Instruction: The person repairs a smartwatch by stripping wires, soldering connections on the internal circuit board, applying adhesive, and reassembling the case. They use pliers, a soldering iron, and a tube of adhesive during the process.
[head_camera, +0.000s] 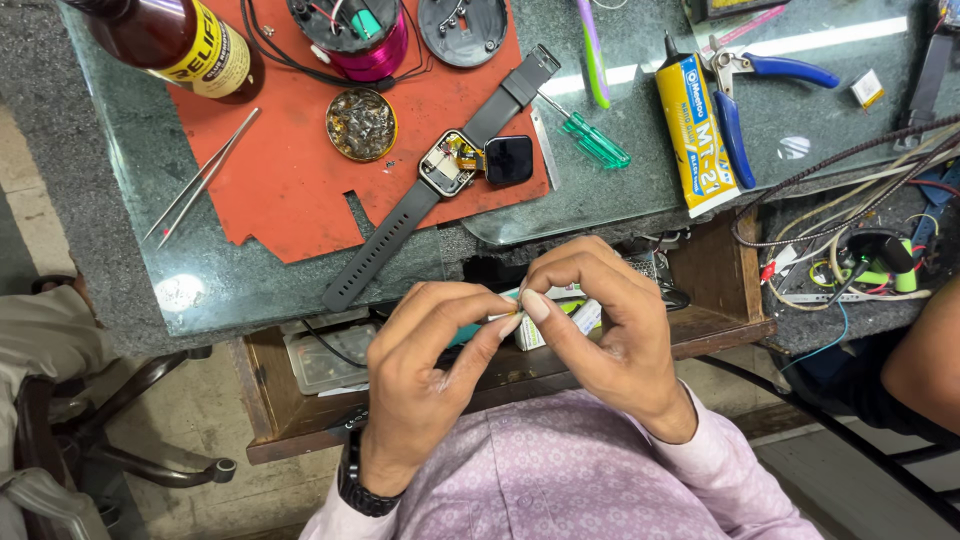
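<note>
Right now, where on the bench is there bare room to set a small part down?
The red mat is bare between the tweezers and the opened smartwatch. The glass top shows a bare strip below the mat's edge. The right side is crowded: green screwdriver, adhesive tube, blue pliers, tangled cables.

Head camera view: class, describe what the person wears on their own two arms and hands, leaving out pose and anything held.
Both arms wear long sleeves of a pale lilac shirt with a fine small print, the cuffs ending at the wrists. The left wrist carries a black wristwatch with a dark band. The left hand and right hand are bare, without gloves; no rings can be seen. The fingernails are short.
</note>
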